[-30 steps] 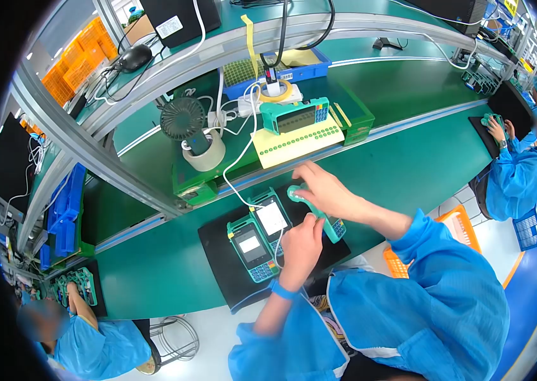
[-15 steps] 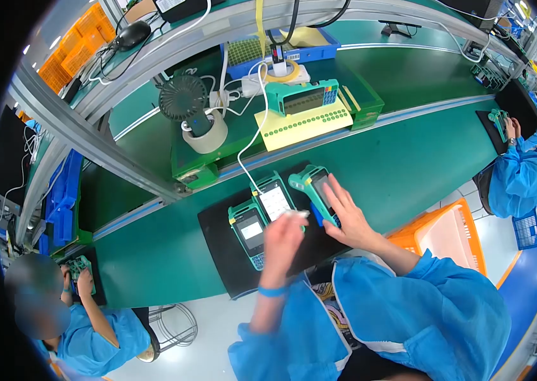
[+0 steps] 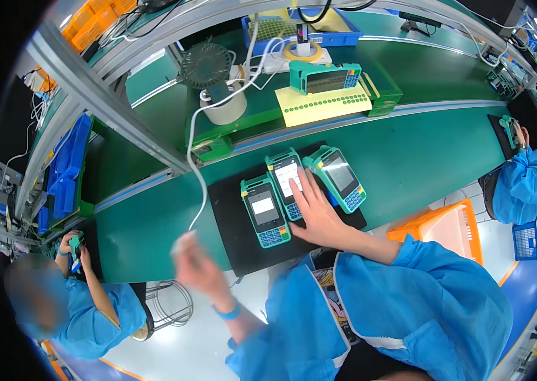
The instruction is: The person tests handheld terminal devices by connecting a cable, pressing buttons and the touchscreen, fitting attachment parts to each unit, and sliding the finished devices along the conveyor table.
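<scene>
Three green-framed card payment terminals lie on a black mat [image 3: 233, 216]. The left terminal [image 3: 265, 213] has a lit screen above its keypad, and the middle terminal [image 3: 285, 170] also shows a lit screen. The right terminal [image 3: 339, 174] is tilted, its screen grey. My right hand [image 3: 319, 219] is open, its stretched fingers lying over the middle terminal's right side. My left hand [image 3: 200, 267], blurred, is off to the left near the table's front edge, closed around the end of a white cable [image 3: 193, 149]. The plug itself is hidden in my fingers.
On a green shelf stand a small fan [image 3: 206, 66] and another terminal [image 3: 326, 77] by a yellow dotted sheet [image 3: 322, 106]. A metal post [image 3: 113, 105] rises at left. An orange crate [image 3: 446, 228] stands at right. Co-workers sit on both sides.
My left hand has swung left and away from the terminals, pulling the cable along. My right hand has shifted left from the right terminal onto the middle one.
</scene>
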`<state>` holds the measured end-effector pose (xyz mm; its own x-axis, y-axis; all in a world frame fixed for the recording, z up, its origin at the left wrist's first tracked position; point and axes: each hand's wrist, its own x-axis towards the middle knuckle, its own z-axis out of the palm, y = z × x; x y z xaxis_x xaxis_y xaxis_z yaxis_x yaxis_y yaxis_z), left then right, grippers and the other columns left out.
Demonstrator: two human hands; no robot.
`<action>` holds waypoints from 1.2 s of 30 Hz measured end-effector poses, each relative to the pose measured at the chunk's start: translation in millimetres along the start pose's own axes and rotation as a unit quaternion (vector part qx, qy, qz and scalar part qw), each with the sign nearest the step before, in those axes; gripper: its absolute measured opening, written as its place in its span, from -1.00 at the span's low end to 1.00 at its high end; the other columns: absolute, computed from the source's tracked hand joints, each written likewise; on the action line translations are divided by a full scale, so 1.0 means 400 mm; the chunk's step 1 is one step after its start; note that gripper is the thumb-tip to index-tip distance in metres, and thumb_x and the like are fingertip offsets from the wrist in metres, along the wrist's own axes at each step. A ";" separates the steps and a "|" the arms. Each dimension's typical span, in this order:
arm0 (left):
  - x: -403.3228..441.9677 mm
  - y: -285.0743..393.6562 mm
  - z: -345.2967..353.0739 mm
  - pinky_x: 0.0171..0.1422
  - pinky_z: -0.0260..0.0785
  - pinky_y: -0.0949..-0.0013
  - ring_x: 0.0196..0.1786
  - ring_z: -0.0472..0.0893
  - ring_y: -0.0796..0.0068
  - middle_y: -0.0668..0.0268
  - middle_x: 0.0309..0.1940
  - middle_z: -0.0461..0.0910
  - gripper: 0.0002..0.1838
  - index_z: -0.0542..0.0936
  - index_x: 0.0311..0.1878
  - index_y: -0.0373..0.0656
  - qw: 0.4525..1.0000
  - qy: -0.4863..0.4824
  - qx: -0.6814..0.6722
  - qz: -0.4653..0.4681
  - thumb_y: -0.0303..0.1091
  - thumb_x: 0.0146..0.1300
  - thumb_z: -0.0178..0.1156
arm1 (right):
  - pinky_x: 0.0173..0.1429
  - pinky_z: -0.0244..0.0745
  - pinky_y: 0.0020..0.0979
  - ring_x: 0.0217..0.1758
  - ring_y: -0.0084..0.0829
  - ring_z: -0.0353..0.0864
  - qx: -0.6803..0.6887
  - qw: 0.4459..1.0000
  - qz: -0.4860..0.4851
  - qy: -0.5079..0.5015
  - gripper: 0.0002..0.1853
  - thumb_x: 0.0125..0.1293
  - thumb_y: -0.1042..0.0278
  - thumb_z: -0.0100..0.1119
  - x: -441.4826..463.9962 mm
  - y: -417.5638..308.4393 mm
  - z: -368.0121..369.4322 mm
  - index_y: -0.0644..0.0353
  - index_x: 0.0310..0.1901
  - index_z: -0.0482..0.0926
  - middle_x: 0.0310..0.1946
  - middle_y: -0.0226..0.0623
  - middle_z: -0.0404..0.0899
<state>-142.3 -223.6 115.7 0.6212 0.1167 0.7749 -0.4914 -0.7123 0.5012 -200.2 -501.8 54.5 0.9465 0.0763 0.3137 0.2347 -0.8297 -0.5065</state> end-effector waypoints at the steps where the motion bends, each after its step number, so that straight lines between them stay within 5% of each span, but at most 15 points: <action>1: -0.028 0.034 0.029 -0.37 0.36 0.48 -0.45 0.54 0.67 0.39 -0.50 0.60 -0.83 0.77 0.01 -0.24 0.986 -0.106 -0.087 -0.097 -0.37 0.66 0.25 | 0.75 0.17 0.18 0.78 0.51 -0.10 0.005 1.000 -0.003 0.014 0.20 0.24 0.22 0.58 0.017 0.009 0.008 0.46 0.71 -0.05 0.74 0.43 -0.19; 2: -0.059 0.070 0.059 -0.37 0.32 0.50 -0.45 0.52 0.73 0.44 -0.52 0.57 -0.83 0.78 0.00 -0.23 0.943 -0.208 -0.173 -0.192 -0.36 0.64 0.26 | 0.75 0.16 0.21 0.77 0.52 -0.10 0.015 1.000 -0.002 0.016 0.21 0.25 0.20 0.58 0.026 0.011 0.010 0.52 0.70 -0.07 0.73 0.48 -0.21; 5: -0.126 0.094 0.135 -0.43 0.31 0.47 -0.53 0.49 0.72 0.40 -0.63 0.55 -0.81 0.74 -0.09 -0.28 0.901 -0.316 -0.206 -0.216 -0.35 0.61 0.27 | 0.75 0.15 0.21 0.76 0.53 -0.08 -0.012 0.999 -0.021 0.036 0.20 0.27 0.21 0.57 0.022 0.016 0.030 0.58 0.68 -0.09 0.71 0.53 -0.22; 10: -0.123 0.125 0.182 -0.51 0.27 0.43 -0.61 0.49 0.69 0.37 -0.64 0.57 -0.75 0.74 -0.11 -0.32 0.855 -0.384 -0.256 -0.237 -0.31 0.63 0.24 | 0.77 0.00 0.22 0.72 0.58 -0.08 0.083 0.996 0.017 -0.007 0.14 0.44 0.16 0.40 -0.045 -0.002 -0.014 0.60 0.70 -0.20 0.73 0.57 -0.40; 18: -0.070 0.145 0.202 -0.58 0.22 0.43 -0.69 0.45 0.69 0.36 -0.68 0.55 -0.74 0.72 -0.16 -0.33 0.759 -0.521 -0.281 -0.272 -0.32 0.62 0.25 | 0.76 0.01 0.23 0.71 0.59 -0.05 0.110 0.994 0.013 -0.006 0.16 0.45 0.16 0.39 -0.080 0.002 -0.023 0.59 0.71 -0.24 0.72 0.59 -0.40; 27: -0.084 0.134 0.222 -0.59 0.22 0.44 -0.71 0.44 0.67 0.35 -0.70 0.53 -0.75 0.70 -0.19 -0.34 0.807 -0.503 -0.254 -0.175 -0.35 0.61 0.24 | 0.76 0.08 0.20 0.70 0.62 -0.02 0.027 0.999 -0.012 -0.027 0.12 0.43 0.07 0.41 -0.069 -0.005 -0.030 0.74 0.62 -0.10 0.67 0.71 -0.28; 29: -0.069 0.139 0.212 -0.58 0.22 0.46 -0.70 0.45 0.67 0.36 -0.69 0.53 -0.75 0.70 -0.19 -0.32 0.775 -0.531 -0.256 -0.227 -0.34 0.61 0.25 | 0.78 0.03 0.21 0.72 0.65 -0.10 0.024 0.997 -0.021 -0.065 0.12 0.47 0.07 0.39 -0.062 -0.013 -0.068 0.78 0.60 -0.12 0.66 0.75 -0.36; 30: -0.071 0.139 0.212 -0.56 0.26 0.41 -0.68 0.49 0.62 0.33 -0.69 0.55 -0.76 0.70 -0.20 -0.31 0.777 -0.528 -0.255 -0.228 -0.33 0.60 0.26 | 0.73 0.20 0.14 0.72 0.52 0.08 0.018 0.999 -0.028 -0.039 -0.01 0.48 0.07 0.38 -0.062 -0.021 -0.098 0.68 0.60 0.09 0.66 0.64 -0.04; 33: -0.081 0.138 0.211 -0.54 0.31 0.38 -0.66 0.55 0.58 0.31 -0.68 0.58 -0.76 0.71 -0.20 -0.29 0.784 -0.516 -0.252 -0.235 -0.32 0.58 0.28 | 0.56 0.50 0.02 0.60 0.25 0.46 0.043 0.995 -0.070 -0.056 -0.25 0.45 0.14 0.42 -0.039 0.032 -0.193 0.46 0.51 0.43 0.49 0.37 0.45; 34: -0.080 0.145 0.209 -0.54 0.31 0.38 -0.66 0.55 0.58 0.32 -0.68 0.58 -0.76 0.71 -0.20 -0.29 0.787 -0.511 -0.250 -0.238 -0.32 0.58 0.29 | 0.34 0.70 -0.06 0.37 0.02 0.72 0.073 0.997 -0.033 0.013 -0.48 0.39 0.25 0.48 -0.011 0.043 -0.233 0.22 0.32 0.66 0.24 0.05 0.74; 36: -0.088 0.146 0.208 -0.54 0.31 0.40 -0.66 0.54 0.59 0.34 -0.67 0.58 -0.78 0.71 -0.18 -0.30 0.795 -0.497 -0.253 -0.240 -0.33 0.57 0.29 | 0.24 0.72 -0.09 0.19 -0.01 0.77 0.063 0.991 -0.033 0.111 -0.65 0.36 0.41 0.45 0.055 0.124 -0.298 0.14 0.16 0.71 0.09 -0.11 0.78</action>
<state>-142.2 -326.8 85.6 0.8627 -0.4929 -0.1126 -0.0791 -0.3516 0.9328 -194.2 -607.0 132.0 0.8596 -0.0076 0.5110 0.3329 -0.7502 -0.5712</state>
